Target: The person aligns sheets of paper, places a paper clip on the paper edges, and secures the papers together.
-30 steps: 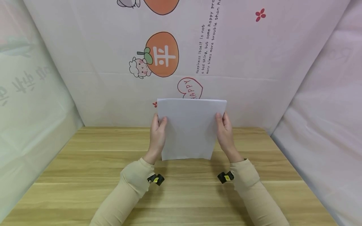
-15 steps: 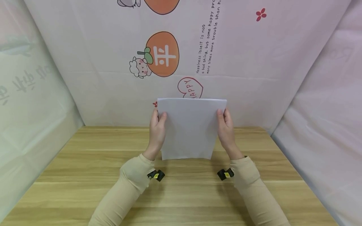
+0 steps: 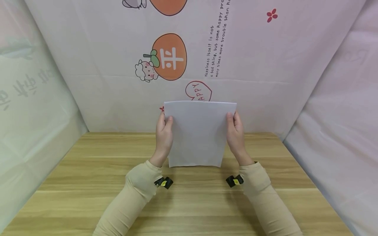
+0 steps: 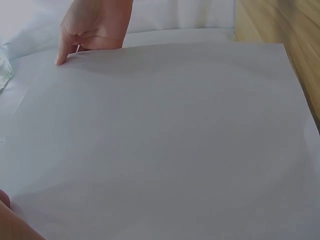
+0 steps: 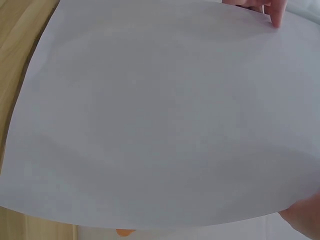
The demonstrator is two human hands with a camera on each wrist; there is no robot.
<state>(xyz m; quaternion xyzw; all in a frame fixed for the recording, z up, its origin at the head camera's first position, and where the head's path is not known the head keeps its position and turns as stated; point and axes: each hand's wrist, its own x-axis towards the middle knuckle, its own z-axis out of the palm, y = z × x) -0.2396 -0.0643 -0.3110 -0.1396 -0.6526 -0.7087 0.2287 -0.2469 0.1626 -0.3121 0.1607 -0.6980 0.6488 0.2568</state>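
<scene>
A blank white sheet of paper stands nearly upright over the table, its lower edge close to the wood. My left hand pinches its left side near the top, thumb on the near face and fingers behind. On the opposite side my right hand grips the paper the same way. In the left wrist view the paper fills most of the picture, with the right hand at its far edge. From the right wrist, the paper bows slightly, and the left hand shows at the top.
The wood-grain table spreads under both forearms. A white printed cloth hangs behind it, with more cloth along the sides. Each wrist carries a small black camera.
Both hands have slid slightly upward along the paper's sides. The top edge of the paper is a little higher and now bows slightly; the grip stays on both sides.
</scene>
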